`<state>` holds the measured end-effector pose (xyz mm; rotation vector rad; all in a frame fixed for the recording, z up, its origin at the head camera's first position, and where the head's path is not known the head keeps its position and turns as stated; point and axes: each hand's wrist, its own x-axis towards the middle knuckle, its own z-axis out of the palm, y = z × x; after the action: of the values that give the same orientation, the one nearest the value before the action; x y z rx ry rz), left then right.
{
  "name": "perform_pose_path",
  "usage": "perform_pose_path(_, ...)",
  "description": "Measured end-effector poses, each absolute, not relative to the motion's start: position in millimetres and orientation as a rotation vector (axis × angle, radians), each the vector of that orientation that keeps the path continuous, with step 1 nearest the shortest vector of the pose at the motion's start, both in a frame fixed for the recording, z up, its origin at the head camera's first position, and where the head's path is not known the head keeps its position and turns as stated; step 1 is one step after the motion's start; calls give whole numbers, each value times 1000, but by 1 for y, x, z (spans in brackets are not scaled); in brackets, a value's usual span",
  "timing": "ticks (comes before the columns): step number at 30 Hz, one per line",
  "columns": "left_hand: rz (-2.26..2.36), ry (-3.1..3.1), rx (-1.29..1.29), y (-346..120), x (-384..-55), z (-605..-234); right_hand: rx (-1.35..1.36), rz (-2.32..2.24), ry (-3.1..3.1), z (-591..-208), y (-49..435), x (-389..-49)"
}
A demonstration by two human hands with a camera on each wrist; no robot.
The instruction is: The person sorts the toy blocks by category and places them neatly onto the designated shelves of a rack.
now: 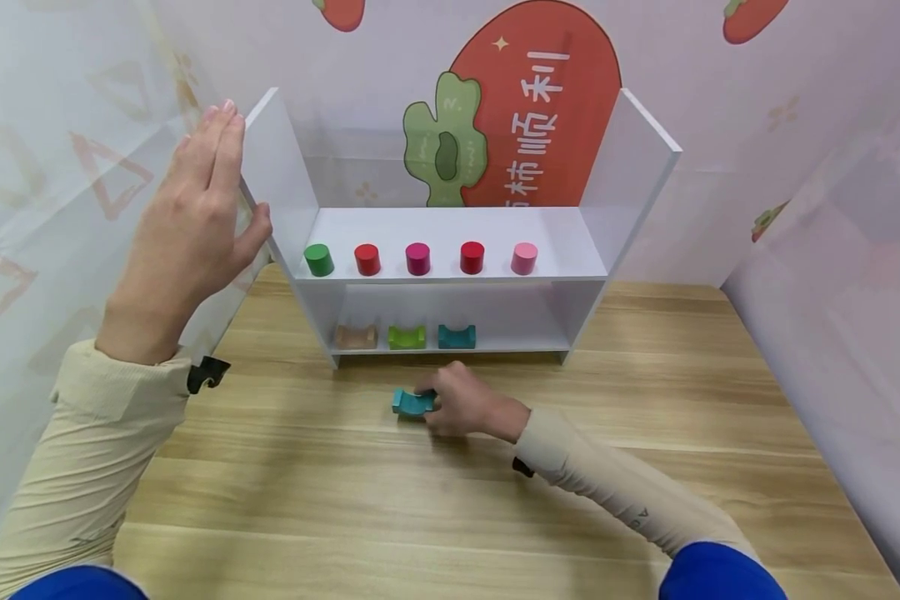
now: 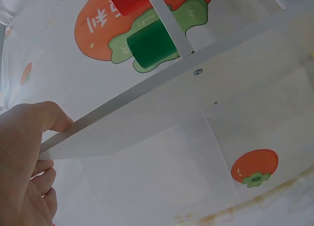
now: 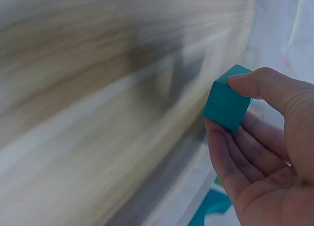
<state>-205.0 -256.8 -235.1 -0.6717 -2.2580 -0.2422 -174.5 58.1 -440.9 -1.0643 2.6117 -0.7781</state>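
Observation:
In the head view my right hand (image 1: 465, 404) pinches a teal block with a curved hollow (image 1: 411, 404) in front of the white shelf (image 1: 450, 223). In the right wrist view, thumb and fingers press on opposite faces of this teal block (image 3: 226, 106). My left hand (image 1: 187, 212) holds the upper edge of the shelf's left side panel (image 1: 277, 154). Seen from the left wrist, the thumb lies on one side of the panel (image 2: 122, 101) and the fingers on the other. On the lower shelf sit a tan block (image 1: 356, 337), a lime green block (image 1: 407, 337) and another teal block (image 1: 457, 337).
Several cylinders line the upper shelf, among them a green one (image 1: 318, 260), a magenta one (image 1: 417, 259) and a pink one (image 1: 524, 258). The shelf's right panel (image 1: 630, 175) rises opposite. Wooden tabletop (image 1: 330, 517) lies below, with printed cloth walls (image 1: 817, 208) around it.

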Motion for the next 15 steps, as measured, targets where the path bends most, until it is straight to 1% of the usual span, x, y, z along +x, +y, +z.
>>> perform_pose_path(15, -244, -2258, -673, -257, -206, -235, -1060, -767, 2734, -411, 144, -177)
